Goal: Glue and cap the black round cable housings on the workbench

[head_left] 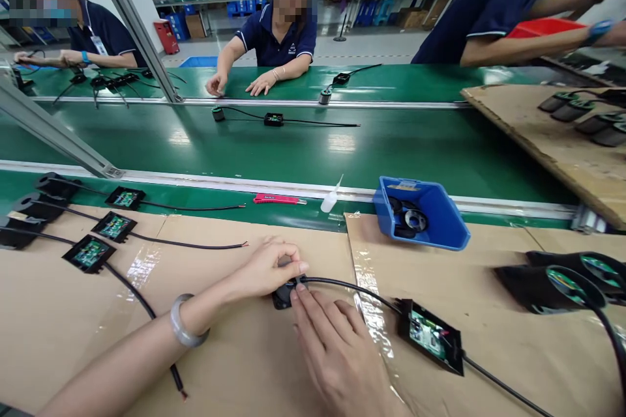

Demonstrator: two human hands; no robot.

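A black round part (282, 296) with a cable lies on the brown cardboard at the middle, partly hidden by my hands. My left hand (274, 267), with a grey bangle on its wrist, grips it from above with thumb and fingers. My right hand (337, 339) lies palm down, its fingers stretched out and their tips touching the part's near right edge, by the cable. From the part a black cable (349, 285) runs right to an open black case (433, 335) with a green circuit board inside. Another cable leaves the case toward the lower right.
A blue bin (423, 212) holds black rings. A red cutter (280, 199) and a white bottle (330, 199) lie behind the cardboard. Cabled units (89, 253) are at left, black housings (552, 287) at right. People sit or stand across the green belt (293, 156).
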